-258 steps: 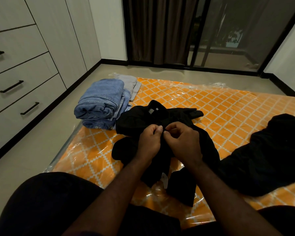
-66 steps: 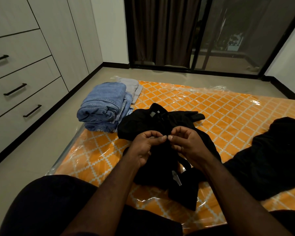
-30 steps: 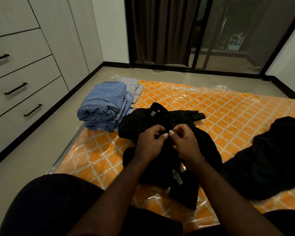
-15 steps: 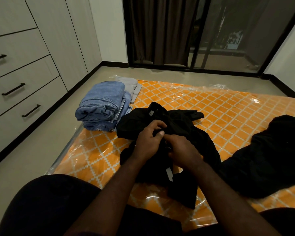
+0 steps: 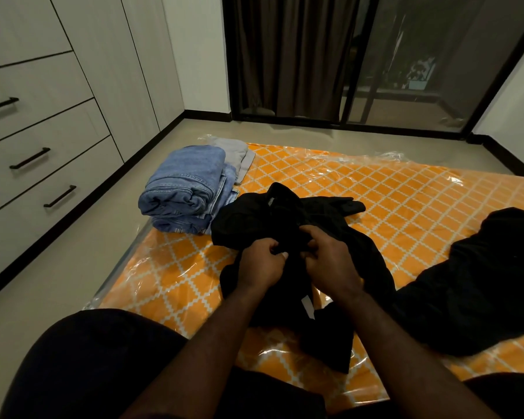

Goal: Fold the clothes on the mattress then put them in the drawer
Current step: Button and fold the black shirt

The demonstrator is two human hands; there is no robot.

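Note:
A black shirt [image 5: 288,219] lies crumpled on the orange patterned mattress [image 5: 406,195], collar away from me. My left hand [image 5: 262,263] and my right hand [image 5: 330,263] sit side by side at the shirt's front, each pinching black fabric between thumb and curled fingers. A second black garment [image 5: 490,282] lies unfolded to the right. Folded blue jeans [image 5: 185,186] are stacked at the mattress's left corner, with a folded grey garment [image 5: 238,155] behind them. The drawers [image 5: 40,164] with black handles stand shut on the left.
The mattress is wrapped in clear plastic and lies on a pale floor [image 5: 58,267]. My knees in dark trousers [image 5: 97,364] fill the bottom of the view. Dark curtains and a glass sliding door [image 5: 375,55] stand behind the mattress.
Both hands have stayed at the shirt's front, shifting slightly along it and pinching the fabric again. The shirt and the other clothes lie where they were.

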